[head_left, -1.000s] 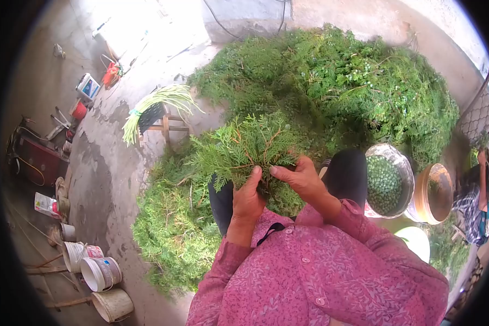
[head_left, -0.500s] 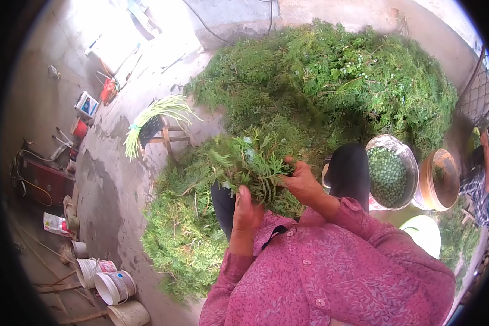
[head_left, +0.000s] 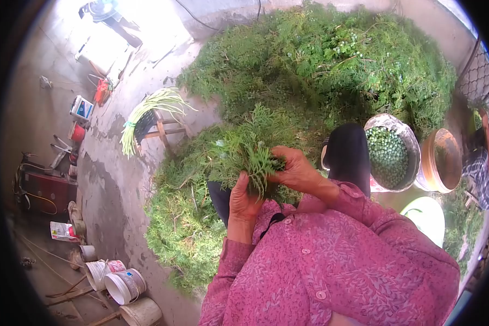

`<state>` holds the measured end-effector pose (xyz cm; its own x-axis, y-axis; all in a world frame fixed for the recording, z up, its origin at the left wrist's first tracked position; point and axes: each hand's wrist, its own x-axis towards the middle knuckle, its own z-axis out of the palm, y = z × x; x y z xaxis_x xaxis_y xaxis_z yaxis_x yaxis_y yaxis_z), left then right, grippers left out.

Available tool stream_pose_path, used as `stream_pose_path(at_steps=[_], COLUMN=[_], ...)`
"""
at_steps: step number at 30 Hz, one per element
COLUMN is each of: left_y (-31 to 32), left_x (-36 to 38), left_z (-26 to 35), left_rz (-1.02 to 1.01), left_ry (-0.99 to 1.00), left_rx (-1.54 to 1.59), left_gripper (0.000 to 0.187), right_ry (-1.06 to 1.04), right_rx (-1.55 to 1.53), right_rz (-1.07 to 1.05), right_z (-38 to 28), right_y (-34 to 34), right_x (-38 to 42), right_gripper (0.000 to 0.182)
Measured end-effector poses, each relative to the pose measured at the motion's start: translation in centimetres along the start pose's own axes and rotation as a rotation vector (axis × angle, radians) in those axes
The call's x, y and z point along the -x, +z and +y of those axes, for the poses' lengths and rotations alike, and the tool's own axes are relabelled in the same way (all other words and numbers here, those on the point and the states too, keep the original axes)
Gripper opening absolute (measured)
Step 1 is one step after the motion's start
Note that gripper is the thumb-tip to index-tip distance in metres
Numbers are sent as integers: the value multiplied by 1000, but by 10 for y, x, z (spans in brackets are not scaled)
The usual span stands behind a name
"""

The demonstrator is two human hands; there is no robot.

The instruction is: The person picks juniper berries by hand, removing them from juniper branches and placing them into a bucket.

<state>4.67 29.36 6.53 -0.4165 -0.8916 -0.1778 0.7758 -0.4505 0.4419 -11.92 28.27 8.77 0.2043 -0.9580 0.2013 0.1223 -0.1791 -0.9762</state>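
A leafy evergreen sprig (head_left: pixel 244 155), with flat scaly foliage like arborvitae, is held up in front of my lap. My left hand (head_left: pixel 243 202) is wrapped around its lower part, thumb on the near side. At the sprig's right side, my right hand (head_left: pixel 298 169) has its fingers bent and pressed into the foliage; its fingertips are partly hidden there. To the right of my knee stands a bucket (head_left: pixel 415 176) holding many small round green cones (head_left: pixel 387 155). Cut branches (head_left: pixel 185 233) lie in a heap by my left leg.
A large pile of evergreen branches (head_left: pixel 309 60) lies against the far wall. A second bucket (head_left: pixel 425 174) stands at the right. Long green beans (head_left: pixel 149 111) drape over a small wooden stool (head_left: pixel 160 133). White buckets (head_left: pixel 122 288) line the floor at lower left.
The view has shifted slightly. My right hand has moved a little to the left, deeper into the foliage, and the sprig has turned somewhat; both hands still grip it.
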Motion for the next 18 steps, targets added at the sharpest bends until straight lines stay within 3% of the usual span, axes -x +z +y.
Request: stream_pose_path(at_steps=[1,3,5,8,10,11,14,18], left_y=[0,-2,-6,-8,6,13,13,16], left_x=[0,0,-1,-5,-1,0,-2,-3], left_z=[-1,-2,-1,1,0,0,0,3], left_rz=[21,45,64,75,188,299,341,309], left_ry=[-15,-33,-97,-126,-78,-30,55,50], left_rx=[40,81,-58,31,-9,-50,-142,-139], left_gripper=[44,47,35,34,35,36,34,34], right_ry=[-144,-156,-171,-318,-64,-63,128,26], right_rx=[242,269,300,379,116,115,168,-69], right_rz=[27,30,32,-28,-51,-53,74,110], right_z=[1,2,-1,-8,-6,-8,-29,-49], right_y=[-3,-6,-10,-14,-14,-17,-31,-34], right_x=[-1,-3,-3,-1,-1,-2,-3,-5], right_gripper=[34,34,35,33,33,33,31,20])
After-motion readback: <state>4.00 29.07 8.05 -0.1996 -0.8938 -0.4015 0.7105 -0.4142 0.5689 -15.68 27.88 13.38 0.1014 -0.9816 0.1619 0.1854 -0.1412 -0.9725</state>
